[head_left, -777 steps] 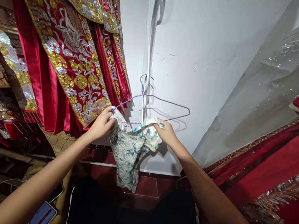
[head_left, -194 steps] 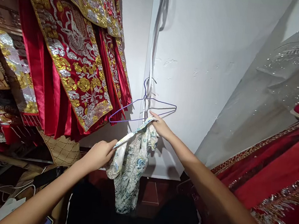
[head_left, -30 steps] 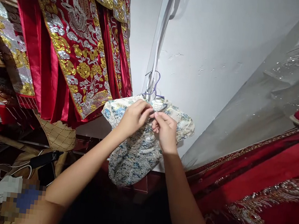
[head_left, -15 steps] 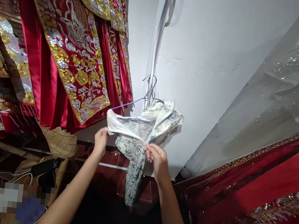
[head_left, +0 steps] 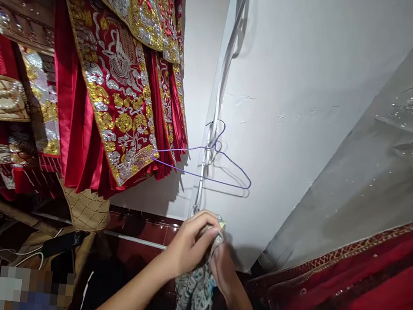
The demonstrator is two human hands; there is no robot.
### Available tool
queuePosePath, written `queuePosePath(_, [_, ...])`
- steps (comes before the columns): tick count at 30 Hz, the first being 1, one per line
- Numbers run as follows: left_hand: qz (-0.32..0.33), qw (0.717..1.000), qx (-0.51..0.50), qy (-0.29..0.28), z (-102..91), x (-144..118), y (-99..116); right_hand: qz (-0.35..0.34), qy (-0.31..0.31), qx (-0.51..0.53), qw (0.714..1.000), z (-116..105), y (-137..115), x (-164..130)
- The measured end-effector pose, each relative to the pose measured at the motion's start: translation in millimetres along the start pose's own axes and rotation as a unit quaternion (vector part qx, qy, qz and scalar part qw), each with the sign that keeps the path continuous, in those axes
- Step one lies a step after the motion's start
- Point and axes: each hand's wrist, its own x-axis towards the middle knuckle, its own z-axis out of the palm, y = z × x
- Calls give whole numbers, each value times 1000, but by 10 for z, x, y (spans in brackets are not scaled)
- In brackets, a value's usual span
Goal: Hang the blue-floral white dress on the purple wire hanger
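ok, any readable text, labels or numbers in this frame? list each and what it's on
None can be read.
The red hanging robes carry gold and silver embroidery: flowers and figures, no letters.
The patterned cloth, held by the left hand and right hand, shows only a print.
The purple wire hanger and white wall bear no marks.
The bottom-left corner is blurred out.
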Motion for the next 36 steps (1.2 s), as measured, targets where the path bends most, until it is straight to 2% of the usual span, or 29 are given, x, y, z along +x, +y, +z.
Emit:
queuePosePath(3, [48, 993, 97, -41, -169, 49, 228, 45, -46, 58, 996, 274, -376, 43])
queuePosePath(5, [24, 992, 115, -49, -366, 66, 240, 85, -114, 31, 989, 351, -625, 37])
queuePosePath(7, [-23, 990, 113, -86, -546, 52, 155, 126, -201, -57, 970, 357, -879, 43])
queuePosePath(8, [-45, 985, 115, -124, -620, 34, 88, 141, -255, -128, 948, 343, -1013, 63])
queuePosePath(10, [-76, 963, 147, -214, -744, -15, -55, 98, -316, -304, 893, 297, -1285, 165])
queuePosePath(11, [-86, 949, 181, -243, -803, -41, -115, 37, -304, -389, 869, 267, -1410, 253])
queuePosePath(12, [-95, 937, 225, -251, -866, -64, -159, -44, -258, -456, 851, 233, -1511, 369])
queuePosePath(14, [-106, 915, 327, -211, -1006, -94, -189, -199, -94, -504, 835, 148, -1594, 667])
queuePosePath(15, [-106, 903, 376, -177, -1080, -101, -179, -241, -22, -494, 835, 97, -1559, 832])
queuePosePath(16, [-106, 889, 420, -149, -1152, -104, -159, -256, 22, -477, 841, 42, -1472, 991])
queuePosePath(18, [-115, 853, 492, -133, -1278, -114, -115, -250, 25, -478, 842, -76, -1188, 1246])
queuePosePath(20, [-155, 808, 547, -154, -1369, -138, -93, -223, -21, -487, 844, -206, -882, 1374])
queuePosePath(22, [-223, 763, 577, -188, -1436, -158, -92, -209, -50, -507, 835, -361, -693, 1373])
queuePosePath(24, [-269, 738, 586, -200, -1492, -131, -79, -208, -59, -533, 818, -535, -674, 1271])
queuePosePath(26, [-252, 751, 588, -164, -1534, -21, -29, -219, -47, -550, 804, -696, -784, 1113])
queuePosePath(29, [-128, 797, 587, -60, -1536, 304, 92, -228, -10, -564, 794, -837, -992, 864])
queuePosePath(32, [-10, 810, 586, 12, -1445, 686, 178, -211, 6, -561, 800, -840, -1052, 670])
queuePosePath(34, [-20, 807, 590, 2, -1372, 879, 185, -206, 10, -554, 807, -807, -1008, 582])
queuePosePath(36, [-89, 800, 592, -42, -1337, 980, 139, -209, 25, -553, 807, -778, -955, 535])
